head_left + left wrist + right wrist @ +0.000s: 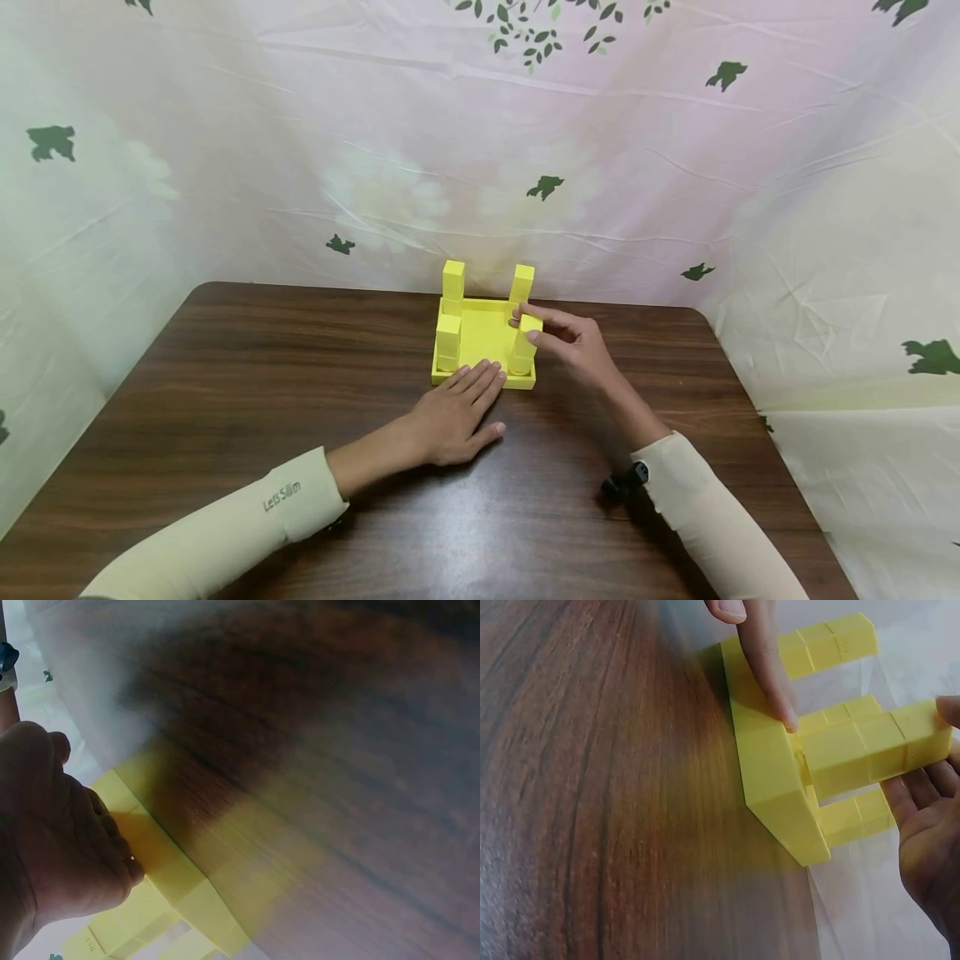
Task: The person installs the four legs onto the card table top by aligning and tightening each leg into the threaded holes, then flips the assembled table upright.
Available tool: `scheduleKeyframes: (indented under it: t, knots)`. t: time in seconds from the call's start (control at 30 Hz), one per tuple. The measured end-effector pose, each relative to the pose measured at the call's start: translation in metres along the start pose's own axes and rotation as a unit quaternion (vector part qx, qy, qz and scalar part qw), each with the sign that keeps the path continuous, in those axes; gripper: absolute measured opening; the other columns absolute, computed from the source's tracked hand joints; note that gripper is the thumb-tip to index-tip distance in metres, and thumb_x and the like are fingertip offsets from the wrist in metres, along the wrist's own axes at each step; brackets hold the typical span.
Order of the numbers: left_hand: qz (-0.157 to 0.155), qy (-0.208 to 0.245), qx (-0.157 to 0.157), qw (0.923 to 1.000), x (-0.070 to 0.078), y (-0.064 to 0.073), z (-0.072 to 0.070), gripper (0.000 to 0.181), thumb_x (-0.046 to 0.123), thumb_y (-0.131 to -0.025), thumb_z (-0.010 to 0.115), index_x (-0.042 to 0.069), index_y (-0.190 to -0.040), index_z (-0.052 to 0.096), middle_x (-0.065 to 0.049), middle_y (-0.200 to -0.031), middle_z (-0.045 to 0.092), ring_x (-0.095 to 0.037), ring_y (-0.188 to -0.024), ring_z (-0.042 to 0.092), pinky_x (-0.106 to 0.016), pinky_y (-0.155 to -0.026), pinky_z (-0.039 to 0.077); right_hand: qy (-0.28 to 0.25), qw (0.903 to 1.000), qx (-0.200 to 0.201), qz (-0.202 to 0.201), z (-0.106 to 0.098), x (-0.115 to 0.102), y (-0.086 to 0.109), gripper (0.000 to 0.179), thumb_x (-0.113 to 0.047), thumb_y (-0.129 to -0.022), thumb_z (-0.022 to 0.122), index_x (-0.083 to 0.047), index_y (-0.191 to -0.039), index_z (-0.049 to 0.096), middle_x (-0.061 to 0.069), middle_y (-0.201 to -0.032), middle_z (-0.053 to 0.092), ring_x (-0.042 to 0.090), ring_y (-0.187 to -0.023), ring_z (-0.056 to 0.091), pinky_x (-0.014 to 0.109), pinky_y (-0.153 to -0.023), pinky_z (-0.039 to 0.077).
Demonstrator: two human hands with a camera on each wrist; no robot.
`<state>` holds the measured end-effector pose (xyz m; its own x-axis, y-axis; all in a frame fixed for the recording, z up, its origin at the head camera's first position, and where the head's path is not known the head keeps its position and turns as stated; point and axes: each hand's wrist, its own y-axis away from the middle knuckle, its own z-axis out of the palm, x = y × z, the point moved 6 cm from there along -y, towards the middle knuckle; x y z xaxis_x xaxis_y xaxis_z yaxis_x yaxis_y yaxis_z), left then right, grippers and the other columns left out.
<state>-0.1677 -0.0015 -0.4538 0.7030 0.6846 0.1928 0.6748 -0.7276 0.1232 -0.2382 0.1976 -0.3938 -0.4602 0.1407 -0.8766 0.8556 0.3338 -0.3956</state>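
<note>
A square yellow tray (pixel 483 333) with a raised rim sits on the table, and a yellow post stands upright at each corner. Seams in the right wrist view show the posts as stacked blocks. My right hand (pixel 581 346) pinches the top of the near right post (pixel 881 746) between thumb and fingers. The foot of that post is at the tray's corner, inside the rim. My left hand (pixel 457 417) lies with straight fingers, its fingertips on the tray's front rim (pixel 761 742). In the left wrist view that hand's palm hides part of the tray.
The near left post (pixel 448 340), far left post (pixel 453 283) and far right post (pixel 522 283) rise from the other corners. Dark wood table (pixel 262 375) surrounds the tray. Behind and beside it hangs a pale curtain (pixel 262 150) with leaf prints.
</note>
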Motion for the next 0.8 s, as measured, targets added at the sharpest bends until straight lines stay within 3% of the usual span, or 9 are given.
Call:
scheduleKeyframes:
  t: [0.17, 0.33, 0.57, 0.67, 0.8]
  knots:
    - [0.002, 0.001, 0.002, 1.0000, 0.000, 0.000, -0.001, 0.079, 0.056, -0.122, 0.030, 0.006, -0.181, 0.012, -0.013, -0.191, 0.009, -0.030, -0.180, 0.005, -0.050, -0.148, 0.010, 0.003, 0.9998, 0.017, 0.011, 0.000, 0.002, 0.000, 0.040, 0.004, -0.101, 0.079, 0.004, -0.141, 0.073, 0.010, -0.128, 0.083, 0.008, -0.112, 0.078, 0.022, -0.093, 0.065]
    - [0.000, 0.005, 0.007, 1.0000, 0.000, 0.001, -0.001, 0.079, 0.055, -0.122, 0.031, 0.006, -0.181, 0.013, -0.014, -0.191, 0.010, -0.031, -0.179, 0.006, -0.050, -0.148, 0.012, 0.018, 0.9978, 0.053, 0.037, 0.001, 0.007, -0.001, 0.042, 0.005, -0.093, 0.089, 0.002, -0.132, 0.071, -0.011, -0.115, 0.080, 0.007, -0.098, 0.074, 0.020, -0.082, 0.061]
    - [-0.004, 0.007, 0.004, 1.0000, 0.000, 0.001, 0.000, 0.079, 0.055, -0.122, 0.030, 0.007, -0.181, 0.012, -0.014, -0.191, 0.009, -0.030, -0.179, 0.005, -0.049, -0.148, 0.011, 0.032, 0.9956, 0.069, 0.055, 0.003, 0.012, -0.002, 0.042, 0.005, -0.089, 0.092, 0.002, -0.121, 0.063, -0.005, -0.106, 0.069, 0.013, -0.089, 0.067, 0.021, -0.077, 0.057]
    - [-0.006, 0.009, -0.002, 0.9999, 0.000, 0.000, -0.001, 0.079, 0.057, -0.122, 0.028, 0.007, -0.182, 0.010, -0.013, -0.192, 0.007, -0.029, -0.179, 0.004, -0.049, -0.148, 0.010, 0.035, 0.9957, 0.061, 0.060, 0.004, 0.013, -0.001, 0.041, -0.001, -0.094, 0.089, 0.000, -0.127, 0.065, -0.002, -0.119, 0.069, 0.012, -0.100, 0.067, 0.021, -0.086, 0.058]
    - [-0.008, 0.014, -0.008, 0.9998, 0.001, 0.000, -0.001, 0.079, 0.057, -0.122, 0.027, 0.007, -0.182, 0.009, -0.012, -0.192, 0.006, -0.028, -0.179, 0.003, -0.049, -0.148, 0.009, 0.021, 0.9986, 0.020, 0.044, 0.004, 0.009, 0.000, 0.043, -0.004, -0.103, 0.079, -0.001, -0.144, 0.069, 0.013, -0.141, 0.073, 0.010, -0.122, 0.070, 0.023, -0.101, 0.059]
